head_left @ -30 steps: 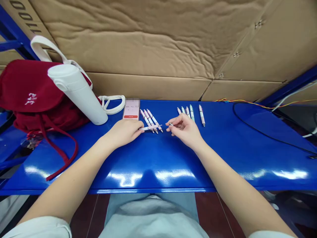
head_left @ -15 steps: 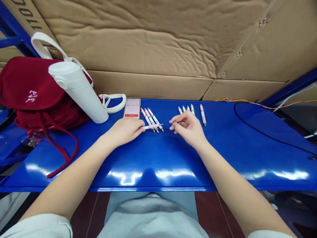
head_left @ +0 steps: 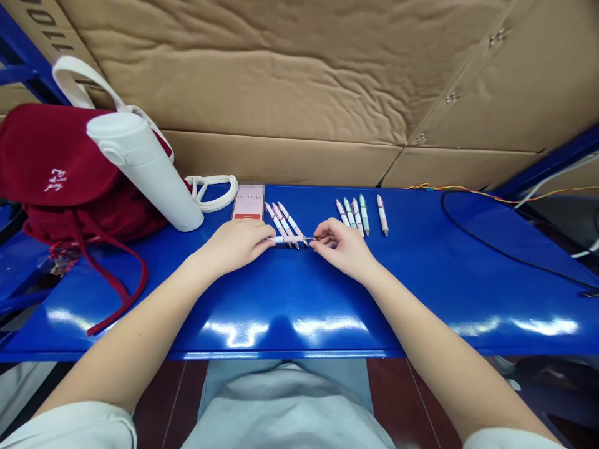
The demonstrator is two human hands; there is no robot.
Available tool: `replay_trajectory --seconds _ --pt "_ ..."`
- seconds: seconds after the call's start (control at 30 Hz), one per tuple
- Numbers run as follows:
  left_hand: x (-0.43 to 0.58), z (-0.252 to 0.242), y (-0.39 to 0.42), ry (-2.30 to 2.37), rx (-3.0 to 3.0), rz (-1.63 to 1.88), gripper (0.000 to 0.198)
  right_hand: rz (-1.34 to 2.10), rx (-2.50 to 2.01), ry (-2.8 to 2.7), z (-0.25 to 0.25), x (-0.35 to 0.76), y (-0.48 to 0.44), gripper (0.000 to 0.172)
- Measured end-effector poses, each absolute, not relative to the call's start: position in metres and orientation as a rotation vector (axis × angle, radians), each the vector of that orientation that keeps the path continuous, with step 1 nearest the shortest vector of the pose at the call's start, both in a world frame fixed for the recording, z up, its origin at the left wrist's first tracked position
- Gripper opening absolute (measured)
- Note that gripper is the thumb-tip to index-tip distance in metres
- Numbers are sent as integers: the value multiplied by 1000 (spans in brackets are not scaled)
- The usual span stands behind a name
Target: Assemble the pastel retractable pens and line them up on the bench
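My left hand [head_left: 236,245] rests on the blue table [head_left: 299,299], pinching a slim pale pink pen [head_left: 290,239] that lies crosswise. My right hand [head_left: 344,248] has its fingertips at the pen's other end, where a small metal tip [head_left: 309,239] shows. Whether that metal part is seated in the pen I cannot tell. Just behind the held pen, a group of 3 pink-and-white pens [head_left: 283,223] lies side by side, their lower ends nearly touching it. Farther right lie several pens with pink or green trim [head_left: 355,215].
A phone [head_left: 248,201] showing a timer lies on the table behind my left hand. To the left stand a white bottle [head_left: 145,171] and a dark red bag [head_left: 60,168]. A black cable [head_left: 510,240] curves across the table's right side, below a cardboard wall.
My right hand has moved left and closed the gap, bringing its small metal part to the pen's end. My left hand has barely moved. The timer digits have changed.
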State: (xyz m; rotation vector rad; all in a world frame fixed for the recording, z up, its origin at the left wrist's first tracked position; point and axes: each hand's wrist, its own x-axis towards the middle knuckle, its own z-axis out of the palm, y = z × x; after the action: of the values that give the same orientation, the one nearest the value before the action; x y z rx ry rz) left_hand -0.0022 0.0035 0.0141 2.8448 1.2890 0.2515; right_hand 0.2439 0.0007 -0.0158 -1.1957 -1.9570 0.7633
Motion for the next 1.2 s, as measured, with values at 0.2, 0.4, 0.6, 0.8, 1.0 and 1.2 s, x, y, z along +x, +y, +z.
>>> replay_trajectory --seconds 0.2,0.4,0.6,0.8,1.0,1.2 --pt "-2 14 4 1282 2852 248 26 747 -1200 -2002 -11 243 -1 7" --pt "-2 12 4 1271 2866 254 26 732 -1198 -2043 -14 244 0 5" --pt "-2 10 5 1279 2884 247 26 734 -1182 -2075 -17 244 2 4" --pt "-2 12 4 1275 2868 243 29 720 -1196 -2102 -15 245 1 5" --pt "1 14 2 1276 2866 245 26 709 -1199 -2100 -17 244 1 7" --pt "3 13 1 1262 2875 232 25 771 -1200 -2018 -19 239 0 8"
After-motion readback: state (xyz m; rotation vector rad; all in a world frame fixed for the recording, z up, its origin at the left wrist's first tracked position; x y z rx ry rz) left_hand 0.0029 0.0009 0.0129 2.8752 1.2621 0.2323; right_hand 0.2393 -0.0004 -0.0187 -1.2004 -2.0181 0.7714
